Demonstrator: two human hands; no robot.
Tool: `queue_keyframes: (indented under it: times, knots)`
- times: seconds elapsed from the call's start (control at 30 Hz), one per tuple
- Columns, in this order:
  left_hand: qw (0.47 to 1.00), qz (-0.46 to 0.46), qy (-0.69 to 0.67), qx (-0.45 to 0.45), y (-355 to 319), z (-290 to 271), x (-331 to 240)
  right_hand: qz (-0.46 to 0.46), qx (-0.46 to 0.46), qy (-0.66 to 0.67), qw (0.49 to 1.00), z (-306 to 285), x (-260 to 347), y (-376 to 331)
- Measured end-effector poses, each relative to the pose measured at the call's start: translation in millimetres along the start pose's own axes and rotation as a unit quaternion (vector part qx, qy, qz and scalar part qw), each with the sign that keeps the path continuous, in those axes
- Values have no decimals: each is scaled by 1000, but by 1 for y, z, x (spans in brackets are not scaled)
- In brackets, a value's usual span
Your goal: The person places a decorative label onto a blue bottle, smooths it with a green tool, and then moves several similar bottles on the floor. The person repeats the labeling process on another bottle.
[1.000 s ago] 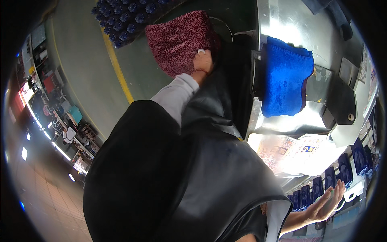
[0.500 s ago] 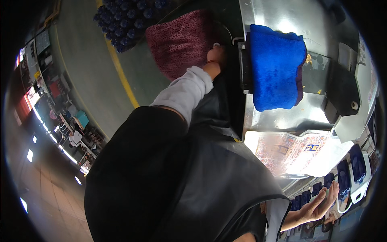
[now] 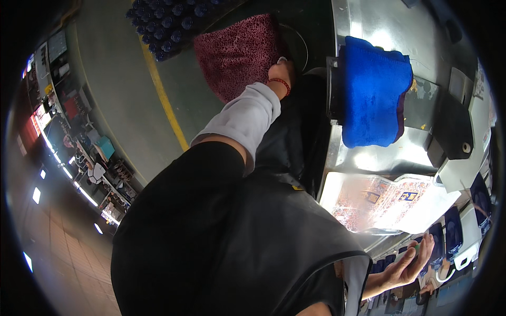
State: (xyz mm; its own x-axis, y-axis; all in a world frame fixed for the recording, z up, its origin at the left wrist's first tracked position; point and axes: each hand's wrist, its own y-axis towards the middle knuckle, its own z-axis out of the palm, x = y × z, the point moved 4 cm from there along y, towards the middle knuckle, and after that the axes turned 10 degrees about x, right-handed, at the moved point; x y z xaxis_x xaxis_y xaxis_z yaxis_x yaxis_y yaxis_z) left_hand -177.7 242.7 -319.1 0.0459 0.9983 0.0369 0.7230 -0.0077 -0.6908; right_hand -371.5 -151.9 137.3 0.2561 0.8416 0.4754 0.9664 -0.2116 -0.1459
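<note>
The landmark here is the blue towel [image 3: 373, 89], draped over the edge of a steel counter [image 3: 390, 158]. Over the last second the view has swung, so that towel now sits more toward the middle of the picture than before. The left hand [image 3: 279, 71] stays just left of the towel, at the edge of a maroon patterned cloth [image 3: 237, 52]; whether its fingers are closed on the cloth, I cannot tell. The right hand [image 3: 408, 263], well below the towel, has closed in from a flat open palm and now curls loosely around a small pale object that is too unclear to name. Below the towel lies 1 clear bag of printed packets [image 3: 387, 203].
</note>
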Motion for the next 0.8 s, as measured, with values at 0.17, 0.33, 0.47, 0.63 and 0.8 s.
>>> queue_keyframes:
  times: [0.17, 0.33, 0.47, 0.63, 0.8]
  knots:
    - [1000, -5, -22, -4, 4, 10, -2, -25, 30, 159, 986, 35, 47, 15]
    - [995, 20, -97, -5, -6, 11, 10, -73, 151, 353, 921, 106, 110, 17]
    - [947, 210, -233, -75, -62, 36, 34, -105, 306, 432, 842, 186, 124, 17]
    - [932, 65, -352, -63, -158, 113, 127, 49, 280, 395, 873, 348, 130, -6]
    - [935, 41, -300, -182, -136, 71, 218, 237, 241, 393, 855, 501, 77, 7]
